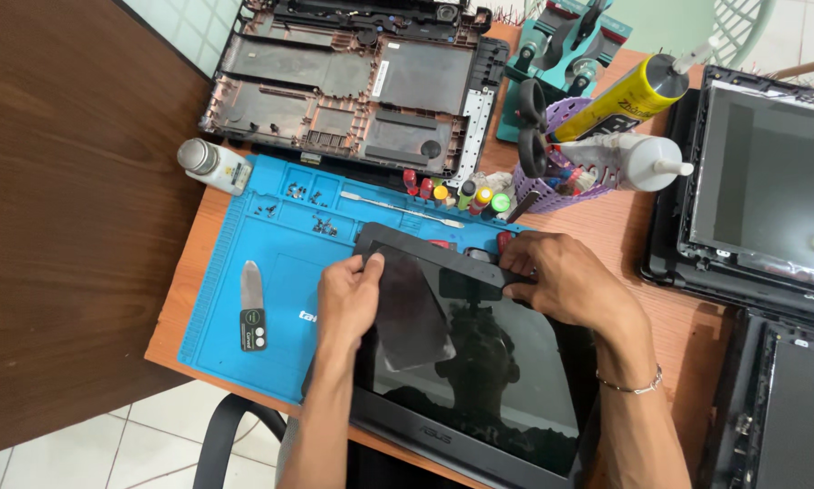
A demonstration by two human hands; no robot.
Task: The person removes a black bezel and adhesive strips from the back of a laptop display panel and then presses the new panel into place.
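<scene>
Laptop screen [479, 380] lies face-up, half on blue mat [280, 272]. Left hand [348, 294] presses flat on the glass, fingers released; right hand [561, 276] fingers pinch the bezel [425, 249] at its top edge. Risk: hard prying could crack glass or snap bezel clips; loose screws [321, 226] nearby could scatter.

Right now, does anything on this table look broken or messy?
Yes. The laptop screen under both hands has its black frame lifted off along the top edge. Behind the blue mat, a laptop shell lies gutted, and tiny screws sit loose on the mat.
</scene>
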